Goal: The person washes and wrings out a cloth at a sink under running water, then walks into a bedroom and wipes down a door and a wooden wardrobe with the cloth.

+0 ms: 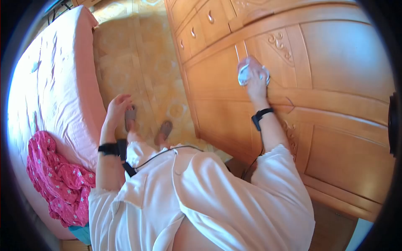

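My right hand [254, 80] presses a crumpled white and pinkish cloth [243, 76] against the wooden wardrobe [217, 79]. The cloth lies on the door front beside a long thin handle [237, 53], below a carved scroll ornament [278, 44]. Fingers cover part of the cloth. My left hand [117, 109] hangs free over the floor, between the bed and the wardrobe. Its fingers are loosely bent and apart, with nothing visible in them. Both wrists wear black straps.
On the left stands a bed with a light pink sheet [63, 79]. A bright pink star-patterned blanket [58, 180] lies bunched on it. Drawers with curved handles [210, 16] are at the top. The patterned tile floor [138, 58] runs between. A black cable [167, 150] crosses my front.
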A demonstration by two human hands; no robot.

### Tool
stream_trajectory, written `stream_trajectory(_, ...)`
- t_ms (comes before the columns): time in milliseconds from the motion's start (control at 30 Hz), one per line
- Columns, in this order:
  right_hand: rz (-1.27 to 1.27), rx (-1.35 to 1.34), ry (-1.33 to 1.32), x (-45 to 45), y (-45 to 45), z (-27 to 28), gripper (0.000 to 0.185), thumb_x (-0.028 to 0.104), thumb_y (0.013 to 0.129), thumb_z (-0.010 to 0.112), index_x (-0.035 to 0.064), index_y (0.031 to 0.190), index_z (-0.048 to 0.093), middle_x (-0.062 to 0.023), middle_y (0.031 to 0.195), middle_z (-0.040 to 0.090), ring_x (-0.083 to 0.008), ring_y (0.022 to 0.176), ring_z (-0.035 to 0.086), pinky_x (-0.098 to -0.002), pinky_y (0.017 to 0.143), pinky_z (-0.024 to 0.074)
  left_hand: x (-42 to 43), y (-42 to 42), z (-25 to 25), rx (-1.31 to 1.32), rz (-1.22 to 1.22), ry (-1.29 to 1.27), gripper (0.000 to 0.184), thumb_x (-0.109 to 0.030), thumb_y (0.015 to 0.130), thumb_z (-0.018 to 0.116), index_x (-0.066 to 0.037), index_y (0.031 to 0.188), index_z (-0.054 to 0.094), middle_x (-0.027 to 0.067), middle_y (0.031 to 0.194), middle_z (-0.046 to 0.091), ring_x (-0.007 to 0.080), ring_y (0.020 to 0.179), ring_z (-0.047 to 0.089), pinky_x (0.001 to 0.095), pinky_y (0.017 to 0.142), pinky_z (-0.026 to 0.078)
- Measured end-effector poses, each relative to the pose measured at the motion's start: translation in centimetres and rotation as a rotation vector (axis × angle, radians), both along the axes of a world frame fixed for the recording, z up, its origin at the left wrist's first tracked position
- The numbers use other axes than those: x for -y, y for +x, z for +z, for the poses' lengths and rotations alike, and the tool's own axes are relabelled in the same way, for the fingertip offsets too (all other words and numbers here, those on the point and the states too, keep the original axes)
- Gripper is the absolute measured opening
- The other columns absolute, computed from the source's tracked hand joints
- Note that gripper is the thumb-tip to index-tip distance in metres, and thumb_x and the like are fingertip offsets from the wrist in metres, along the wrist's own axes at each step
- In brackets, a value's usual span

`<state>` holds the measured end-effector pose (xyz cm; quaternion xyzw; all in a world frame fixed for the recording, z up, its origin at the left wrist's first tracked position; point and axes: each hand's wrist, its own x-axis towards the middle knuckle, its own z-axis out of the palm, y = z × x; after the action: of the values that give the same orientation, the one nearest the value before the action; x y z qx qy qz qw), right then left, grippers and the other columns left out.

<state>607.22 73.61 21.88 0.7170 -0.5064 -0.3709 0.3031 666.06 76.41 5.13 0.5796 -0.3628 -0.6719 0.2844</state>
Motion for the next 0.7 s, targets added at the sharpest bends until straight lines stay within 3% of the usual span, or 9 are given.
stream_trajectory(67, -0.065, 0.173, 0.009, 1.2, -1.8, -3.5, 0.037, 0.032, 0.093, 0.059, 0.0192, 0.124, 0.074, -0.0001, 0.15, 0.056, -0.019, 0.146, 0.037, -0.0517, 0.119, 0.0226, 0.7, 4.5, 0.7, 0.028, 0.044, -0.018, 0.032, -0.023, 0.102, 0.064, -0.006, 0.129, 0.067, 0.0019, 0.104, 0.072, 0.011, 0.087, 0.068, 0.025, 0.077, 0.051)
stream_trajectory(167, -0.155, 0.169, 0.153, 2.4, 0.6, 4.4, 0.038, 0.029, 0.096, 0.055, 0.0183, 0.128, 0.072, 0.0015, 0.152, 0.055, -0.0198, 0.148, 0.037, -0.0536, 0.117, 0.0255, 1.6, 11.9, -2.1, 0.016, 0.122, -0.062, 0.032, -0.028, 0.102, 0.062, -0.013, 0.129, 0.068, -0.0008, 0.104, 0.072, 0.01, 0.087, 0.068, 0.0258, 0.078, 0.049)
stream_trajectory(300, -0.125, 0.023, -0.378, 5.2, 5.1, 18.7, 0.039, 0.023, 0.097, 0.058, 0.0178, 0.134, 0.067, 0.001, 0.153, 0.055, -0.0234, 0.148, 0.039, -0.046, 0.115, 0.0326, 4.2, 17.5, -1.8, 0.053, 0.176, -0.011, 0.031, -0.03, 0.102, 0.061, -0.015, 0.128, 0.068, -0.0024, 0.104, 0.072, 0.009, 0.086, 0.067, 0.0252, 0.076, 0.047)
stream_trajectory(333, -0.057, 0.004, -0.596, 7.3, 0.9, 20.4, 0.038, 0.022, 0.099, 0.056, 0.0196, 0.135, 0.066, -0.0033, 0.153, 0.054, -0.0271, 0.147, 0.041, -0.0471, 0.115, 0.0346, 5.5, 18.4, -2.0, 0.084, 0.192, -0.002, 0.03, -0.03, 0.102, 0.061, -0.015, 0.127, 0.069, -0.003, 0.104, 0.072, 0.0086, 0.086, 0.067, 0.0248, 0.075, 0.047)
stream_trajectory(400, -0.088, -0.222, -0.859, 7.7, 2.9, 28.1, 0.037, 0.022, 0.1, 0.053, 0.0183, 0.135, 0.065, -0.0078, 0.152, 0.054, -0.0287, 0.145, 0.044, -0.049, 0.114, 0.0364, 8.0, 19.3, -2.5, 0.116, 0.196, 0.008, 0.029, -0.03, 0.102, 0.062, -0.016, 0.126, 0.069, -0.0035, 0.103, 0.072, 0.0082, 0.085, 0.067, 0.0244, 0.073, 0.047)
stream_trajectory(467, -0.018, -0.158, -0.987, 7.9, 5.5, 33.4, 0.04, 0.024, 0.102, 0.05, 0.0123, 0.139, 0.062, -0.0098, 0.152, 0.054, -0.028, 0.144, 0.045, -0.0497, 0.116, 0.0353, 10.6, 19.0, -3.3, 0.073, 0.19, -0.025, 0.024, -0.022, 0.102, 0.062, -0.013, 0.123, 0.07, -0.0012, 0.101, 0.073, 0.0091, 0.08, 0.067, 0.0235, 0.071, 0.049)
stream_trajectory(567, 0.071, -0.129, -0.94, 9.8, 3.3, 30.3, 0.044, 0.028, 0.103, 0.05, 0.0121, 0.143, 0.059, -0.0092, 0.152, 0.054, -0.0301, 0.144, 0.044, -0.0504, 0.119, 0.0332, 14.6, 16.9, -6.0, 0.013, 0.116, -0.076, 0.025, -0.022, 0.101, 0.063, -0.011, 0.123, 0.07, -0.0002, 0.101, 0.073, 0.0092, 0.079, 0.067, 0.0231, 0.068, 0.049)
stream_trajectory(633, -0.051, 0.277, -0.743, 12.4, -0.3, 23.8, 0.045, 0.03, 0.1, 0.056, 0.016, 0.143, 0.06, -0.0076, 0.155, 0.049, -0.0333, 0.148, 0.038, -0.0499, 0.117, 0.0313, 16.6, 14.1, -2.1, 0.033, 0.064, -0.062, 0.025, -0.021, 0.1, 0.064, -0.01, 0.123, 0.07, 0.0003, 0.1, 0.073, 0.0094, 0.078, 0.067, 0.0227, 0.068, 0.049)
stream_trajectory(700, -0.021, 0.246, -0.699, 13.6, 1.1, 19.0, 0.043, 0.031, 0.1, 0.058, 0.0156, 0.14, 0.062, -0.0066, 0.156, 0.048, -0.0331, 0.148, 0.037, -0.0493, 0.115, 0.0314, 18.0, 11.2, 1.2, 0.049, 0.016, -0.036, 0.026, -0.02, 0.1, 0.065, -0.009, 0.123, 0.07, 0.0008, 0.1, 0.072, 0.0096, 0.078, 0.067, 0.0222, 0.067, 0.049)
